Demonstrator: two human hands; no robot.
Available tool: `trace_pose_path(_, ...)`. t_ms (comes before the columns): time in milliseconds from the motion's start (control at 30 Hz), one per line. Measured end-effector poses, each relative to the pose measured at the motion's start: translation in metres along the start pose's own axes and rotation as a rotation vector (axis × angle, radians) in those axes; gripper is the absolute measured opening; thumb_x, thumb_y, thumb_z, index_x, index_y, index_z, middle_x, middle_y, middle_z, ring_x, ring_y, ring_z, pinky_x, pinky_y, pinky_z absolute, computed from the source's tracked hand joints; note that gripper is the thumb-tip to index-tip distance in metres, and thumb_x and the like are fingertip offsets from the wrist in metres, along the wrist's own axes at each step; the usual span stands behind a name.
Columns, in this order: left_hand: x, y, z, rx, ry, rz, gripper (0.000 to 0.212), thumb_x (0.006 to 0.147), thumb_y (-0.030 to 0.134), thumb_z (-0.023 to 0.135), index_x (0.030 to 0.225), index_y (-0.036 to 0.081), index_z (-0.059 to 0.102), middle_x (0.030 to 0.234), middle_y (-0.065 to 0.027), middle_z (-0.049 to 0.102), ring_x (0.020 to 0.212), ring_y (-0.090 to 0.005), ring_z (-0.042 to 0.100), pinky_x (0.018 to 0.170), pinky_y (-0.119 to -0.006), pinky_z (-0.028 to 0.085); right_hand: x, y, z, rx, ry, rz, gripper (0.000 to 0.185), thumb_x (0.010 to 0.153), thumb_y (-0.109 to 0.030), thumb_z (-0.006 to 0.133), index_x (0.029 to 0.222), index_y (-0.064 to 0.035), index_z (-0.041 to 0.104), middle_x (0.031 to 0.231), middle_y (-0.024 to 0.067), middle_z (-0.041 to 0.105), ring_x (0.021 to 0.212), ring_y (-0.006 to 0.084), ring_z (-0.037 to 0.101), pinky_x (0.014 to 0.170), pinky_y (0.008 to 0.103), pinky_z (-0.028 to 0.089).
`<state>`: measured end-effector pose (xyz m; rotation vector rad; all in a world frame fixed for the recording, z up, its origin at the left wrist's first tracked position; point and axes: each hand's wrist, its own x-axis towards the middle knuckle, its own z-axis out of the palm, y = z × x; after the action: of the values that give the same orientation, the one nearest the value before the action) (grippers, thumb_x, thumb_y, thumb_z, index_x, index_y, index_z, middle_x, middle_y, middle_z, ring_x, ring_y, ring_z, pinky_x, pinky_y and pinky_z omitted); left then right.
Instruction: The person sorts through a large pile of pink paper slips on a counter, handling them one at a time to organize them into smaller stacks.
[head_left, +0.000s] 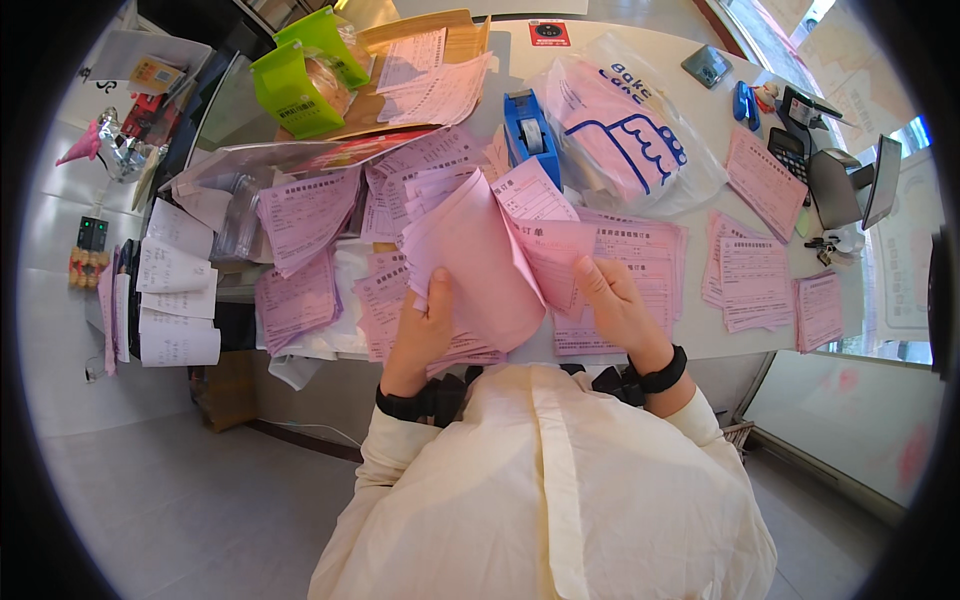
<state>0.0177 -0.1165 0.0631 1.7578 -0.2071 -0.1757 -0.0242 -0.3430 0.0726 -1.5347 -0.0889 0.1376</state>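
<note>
My left hand (421, 334) grips a thick bundle of pink paper forms (480, 262) by its left side, thumb on top; the sheets bend over towards me. With thumb and fingers, my right hand (619, 300) pinches the edge of one pink printed form (556, 259) at the bundle's right side. Beneath my right hand lies a stack of pink forms (637, 247) on the table. More pink forms (386, 304) are spread under and left of my left hand. Part of the bundle's underside is hidden.
Behind the bundle stand a blue tape dispenser (531, 135) and a plastic-wrapped pink bag (622, 127). Green bread bags (300, 90) and a wooden tray (472, 37) are at back left. Further form stacks (754, 277), a calculator (787, 154) and a stapler (745, 105) lie right.
</note>
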Motion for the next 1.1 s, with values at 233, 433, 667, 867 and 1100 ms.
trace_pose_path(233,0.000,-0.006,-0.001,-0.105,0.036,-0.065,0.037,0.093,0.025,0.039,0.116,-0.004,0.045,0.110,-0.0090,0.051,0.098,-0.0165,0.048,0.085,-0.027,0.037,0.005,0.003,0.008,0.237,0.194,-0.026,0.038,0.094,-0.029,0.036,0.086,0.0028,0.055,0.065,-0.0049,0.045,0.061,0.0039,0.036,0.050,0.0231,0.032)
trace_pose_path(433,-0.003,-0.017,-0.003,-0.396,0.042,-0.159,0.036,0.093,0.023,0.037,0.117,-0.004,0.043,0.111,-0.0079,0.051,0.101,-0.0145,0.047,0.085,-0.026,0.038,0.018,0.017,-0.048,-0.901,1.000,-0.235,0.030,0.093,-0.022,0.037,0.082,0.0022,0.051,0.071,0.0206,0.054,0.061,0.0314,0.051,0.054,0.0353,0.040)
trace_pose_path(667,-0.004,-0.002,-0.007,-0.736,-0.013,-0.212,0.042,0.089,0.026,0.043,0.121,0.000,0.038,0.112,-0.0109,0.051,0.099,-0.0209,0.054,0.081,-0.032,0.047,-0.016,-0.038,-0.100,-0.249,1.373,-0.460,0.023,0.092,-0.021,0.044,0.091,0.0000,0.054,0.074,0.0049,0.056,0.060,0.0111,0.048,0.057,0.0243,0.040)
trace_pose_path(867,-0.002,-0.005,-0.005,-0.745,-0.021,-0.209,0.042,0.087,0.026,0.043,0.118,-0.002,0.040,0.110,-0.0127,0.053,0.098,-0.0217,0.055,0.081,-0.033,0.048,-0.012,-0.033,-0.057,-0.460,0.907,-0.402,0.016,0.090,-0.013,0.046,0.095,-0.0028,0.057,0.075,-0.0012,0.055,0.068,0.0071,0.044,0.064,0.0193,0.036)
trace_pose_path(1100,-0.006,-0.008,-0.011,-0.768,-0.027,-0.248,0.045,0.086,0.025,0.042,0.121,-0.003,0.039,0.114,-0.0134,0.052,0.102,-0.0228,0.054,0.088,-0.034,0.043,-0.009,-0.028,-0.052,-0.538,0.677,-0.356,0.016,0.090,-0.010,0.044,0.096,-0.0030,0.057,0.083,0.0029,0.058,0.071,0.0102,0.048,0.068,0.0206,0.038)
